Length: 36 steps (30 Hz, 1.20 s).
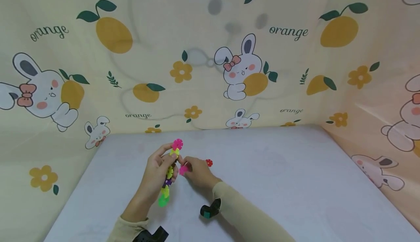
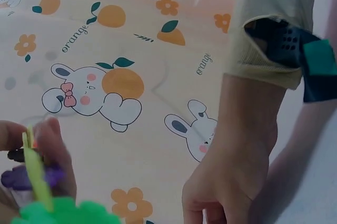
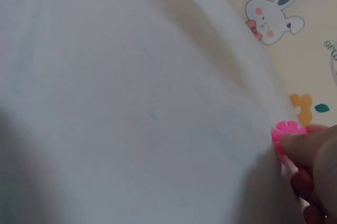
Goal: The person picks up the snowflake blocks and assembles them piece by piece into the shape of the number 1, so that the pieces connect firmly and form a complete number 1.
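My left hand (image 1: 153, 174) grips a chain of interlocking snowflake discs, which hangs slanting downward. Its pink disc (image 1: 177, 144) is at the top, with yellow discs (image 1: 165, 191) and a purple disc (image 1: 168, 181) lower down. The green disc (image 1: 163, 200) forms the bottom end and looms close in the left wrist view. Just right of the chain, my right hand (image 1: 198, 172) pinches a loose pink disc (image 1: 183, 170) between thumb and finger. That same pink disc (image 3: 287, 129) shows at the right edge of the right wrist view. Fingers cover part of the chain's middle.
Behind my right hand a red disc (image 1: 209, 162) lies on the white tabletop (image 1: 279, 183). A printed cloth (image 1: 203, 99) with rabbits and oranges rises behind and beside the table. Both wrists wear dark straps, the right one (image 1: 210, 209) with a green patch.
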Tool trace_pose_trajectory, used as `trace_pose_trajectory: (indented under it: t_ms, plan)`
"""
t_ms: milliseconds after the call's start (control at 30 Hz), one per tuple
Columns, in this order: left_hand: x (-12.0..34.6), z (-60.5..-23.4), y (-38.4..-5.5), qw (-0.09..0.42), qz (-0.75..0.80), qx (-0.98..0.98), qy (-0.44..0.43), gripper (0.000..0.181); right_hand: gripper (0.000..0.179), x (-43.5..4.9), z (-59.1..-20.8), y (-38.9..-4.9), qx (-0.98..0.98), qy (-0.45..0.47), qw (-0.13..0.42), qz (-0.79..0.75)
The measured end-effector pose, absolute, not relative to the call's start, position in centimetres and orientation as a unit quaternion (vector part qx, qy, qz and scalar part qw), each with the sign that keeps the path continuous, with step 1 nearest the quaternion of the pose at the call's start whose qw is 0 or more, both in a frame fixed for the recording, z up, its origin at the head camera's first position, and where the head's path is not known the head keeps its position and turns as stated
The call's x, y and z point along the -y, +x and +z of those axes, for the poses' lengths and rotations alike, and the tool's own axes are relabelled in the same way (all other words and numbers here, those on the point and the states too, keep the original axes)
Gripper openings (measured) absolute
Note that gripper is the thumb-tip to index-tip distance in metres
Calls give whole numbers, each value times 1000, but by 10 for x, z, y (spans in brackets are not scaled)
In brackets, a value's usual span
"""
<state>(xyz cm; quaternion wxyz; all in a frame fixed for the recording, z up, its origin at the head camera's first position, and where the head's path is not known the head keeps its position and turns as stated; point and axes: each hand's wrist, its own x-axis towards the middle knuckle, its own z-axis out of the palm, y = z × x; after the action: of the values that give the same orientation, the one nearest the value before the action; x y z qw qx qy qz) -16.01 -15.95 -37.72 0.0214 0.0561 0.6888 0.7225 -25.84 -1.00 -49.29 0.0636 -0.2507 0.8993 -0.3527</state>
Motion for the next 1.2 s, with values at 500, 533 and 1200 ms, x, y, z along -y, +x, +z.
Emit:
trace_pose_trajectory:
  t_ms: [500, 533, 1200]
  plan:
    - [153, -383, -159, 51, 735, -673, 67, 44, 26, -28, -462, -226, -756, -210, 55, -618]
    - [153, -383, -159, 53, 736, -671, 67, 47, 26, -31, -457, -224, -750, -202, 53, -628]
    - [144, -383, -155, 110, 754, -643, 76, 52, 25, -69, -378, -186, -659, -186, 17, -729]
